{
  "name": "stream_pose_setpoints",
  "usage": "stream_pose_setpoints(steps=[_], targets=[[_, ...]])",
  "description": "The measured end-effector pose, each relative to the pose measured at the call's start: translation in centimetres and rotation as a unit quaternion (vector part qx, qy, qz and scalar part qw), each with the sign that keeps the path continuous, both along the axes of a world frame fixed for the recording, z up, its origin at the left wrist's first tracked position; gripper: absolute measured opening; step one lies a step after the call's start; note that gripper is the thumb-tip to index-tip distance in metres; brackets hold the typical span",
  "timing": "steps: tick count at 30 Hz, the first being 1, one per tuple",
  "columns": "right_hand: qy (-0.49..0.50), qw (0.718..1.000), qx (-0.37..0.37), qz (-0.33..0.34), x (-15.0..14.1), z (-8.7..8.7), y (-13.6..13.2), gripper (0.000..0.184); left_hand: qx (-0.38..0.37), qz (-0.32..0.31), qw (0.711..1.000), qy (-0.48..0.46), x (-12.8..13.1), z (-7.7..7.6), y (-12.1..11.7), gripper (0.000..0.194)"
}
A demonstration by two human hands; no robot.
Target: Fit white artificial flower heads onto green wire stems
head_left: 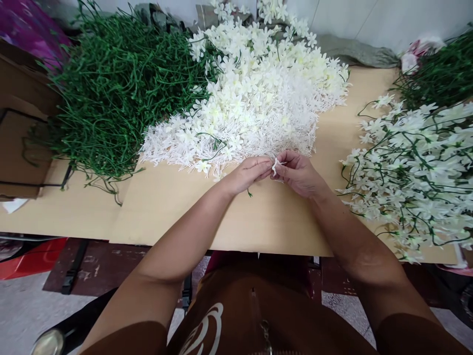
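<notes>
Probably a small workshop of artificial flowers, shown by a broad tan bench (pixel 266 222), a large heap of green stems (pixel 121 88), a mound of white blossoms (pixel 254 79), a pile of stemmed flowers (pixel 417 172), a cardboard box (pixel 22 158)

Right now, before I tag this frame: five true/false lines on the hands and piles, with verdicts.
1. The left hand and right hand are close together. True.
2. The left hand is buried in the big green stem pile. False: that big green stem pile lies well away from it.
3. A small white piece is at the right hand's fingertips. True.
4. The white flowers on the far right have no green stems. False: green stems run all through those white flowers.
5. A green tip shows below the left hand. True.
</notes>
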State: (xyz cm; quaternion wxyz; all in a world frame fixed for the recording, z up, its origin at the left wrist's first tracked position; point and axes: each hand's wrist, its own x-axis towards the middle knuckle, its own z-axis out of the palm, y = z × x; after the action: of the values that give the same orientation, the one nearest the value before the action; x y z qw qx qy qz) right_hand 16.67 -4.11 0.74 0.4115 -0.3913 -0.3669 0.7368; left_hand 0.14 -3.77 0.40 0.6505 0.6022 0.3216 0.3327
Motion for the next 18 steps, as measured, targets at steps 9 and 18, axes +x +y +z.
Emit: stream_pose_setpoints(steps=[9, 18], targets=[[-0.024, 0.997, 0.064, 0.037, 0.2, -0.9, 0.3, 0.044, -0.010, -0.032, 0.999, 0.003, 0.0, 0.2, -0.2, 0.048], [-0.077, 0.992, 0.099, 0.025, 0.0, -0.5, 0.2, 0.043, -0.018, -0.044, 0.999, -0.001, 0.0, 0.0, -0.3, 0.049]])
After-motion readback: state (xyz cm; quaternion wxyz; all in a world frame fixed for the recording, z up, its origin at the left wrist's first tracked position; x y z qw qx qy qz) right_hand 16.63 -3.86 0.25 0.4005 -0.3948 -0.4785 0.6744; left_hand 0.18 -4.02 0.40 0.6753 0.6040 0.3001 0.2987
